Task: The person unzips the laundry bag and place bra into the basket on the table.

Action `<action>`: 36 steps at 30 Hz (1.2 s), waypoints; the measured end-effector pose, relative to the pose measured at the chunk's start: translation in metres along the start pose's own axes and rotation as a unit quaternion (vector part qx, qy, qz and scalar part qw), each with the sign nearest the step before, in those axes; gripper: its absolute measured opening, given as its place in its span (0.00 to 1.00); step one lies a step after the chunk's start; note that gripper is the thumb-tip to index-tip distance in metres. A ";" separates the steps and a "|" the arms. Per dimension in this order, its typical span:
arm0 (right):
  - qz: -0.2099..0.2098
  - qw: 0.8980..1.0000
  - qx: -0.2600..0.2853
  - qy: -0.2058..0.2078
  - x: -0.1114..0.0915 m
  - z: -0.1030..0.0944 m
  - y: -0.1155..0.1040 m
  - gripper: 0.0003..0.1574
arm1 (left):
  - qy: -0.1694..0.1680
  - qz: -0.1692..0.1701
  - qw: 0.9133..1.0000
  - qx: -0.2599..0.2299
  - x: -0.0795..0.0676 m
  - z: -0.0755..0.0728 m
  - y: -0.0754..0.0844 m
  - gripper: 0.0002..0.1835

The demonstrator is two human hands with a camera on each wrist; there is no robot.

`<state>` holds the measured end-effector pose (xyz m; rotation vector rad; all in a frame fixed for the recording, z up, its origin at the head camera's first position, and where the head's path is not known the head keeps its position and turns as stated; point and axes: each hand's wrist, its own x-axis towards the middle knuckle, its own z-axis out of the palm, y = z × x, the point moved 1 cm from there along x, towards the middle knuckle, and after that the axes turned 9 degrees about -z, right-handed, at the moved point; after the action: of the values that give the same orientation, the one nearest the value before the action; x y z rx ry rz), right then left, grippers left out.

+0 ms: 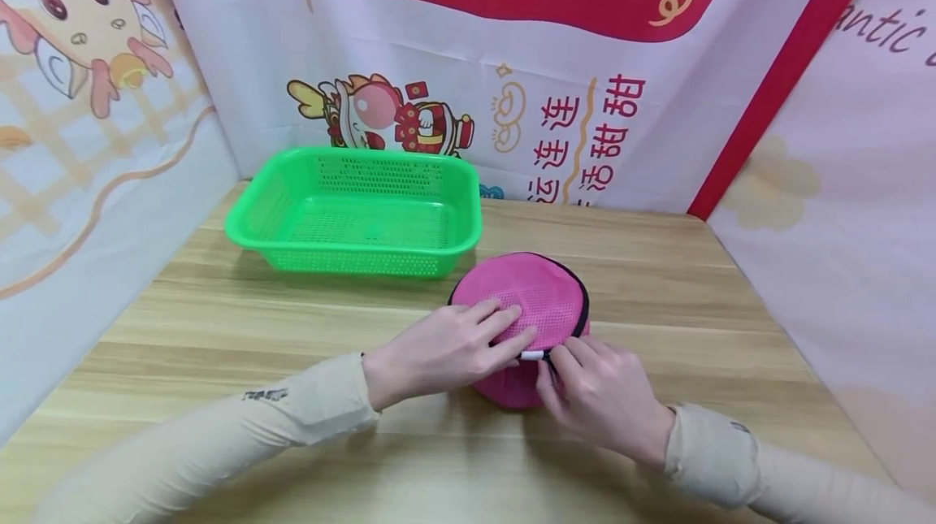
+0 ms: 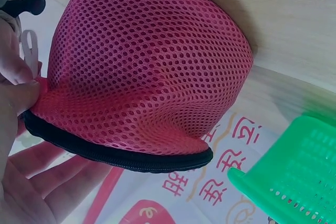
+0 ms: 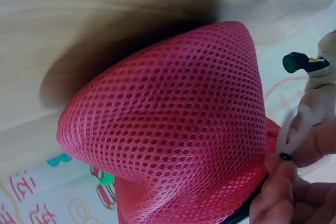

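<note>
Head view: the left hand [image 1: 457,345] pinches the rim of a pink bag [image 1: 530,280], its fingers lying across the mesh top, its thumb, seen from the left wrist, on the other side. The right hand [image 1: 607,390] pinches at the black zip [image 2: 123,161], just beside a white tab [image 1: 532,355]. Pale sleeves [image 1: 307,406] cover both forearms. The bag sits on the wood table [image 1: 680,296], between the person and a printed cloth [image 1: 409,36]. Behind it to the left, close by, stands a green basket [image 1: 358,262].
</note>
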<state>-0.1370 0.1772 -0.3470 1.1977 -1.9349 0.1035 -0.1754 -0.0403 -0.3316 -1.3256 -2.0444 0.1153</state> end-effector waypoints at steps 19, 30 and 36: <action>0.018 0.995 0.097 -0.009 0.007 -0.006 0.007 0.13 | 0.012 0.000 1.000 -0.008 -0.006 -0.002 0.000 0.19; 0.043 0.991 0.120 -0.041 0.008 -0.008 0.012 0.11 | 0.010 -0.001 1.000 -0.004 -0.003 -0.004 -0.001 0.17; 0.041 0.991 0.122 -0.047 0.007 -0.006 0.011 0.11 | 0.008 0.016 0.999 0.036 -0.002 -0.006 -0.001 0.17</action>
<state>-0.1433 0.1807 -0.3342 1.3009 -2.1003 0.3394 -0.1725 -0.0443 -0.3280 -1.3103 -1.9873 0.1895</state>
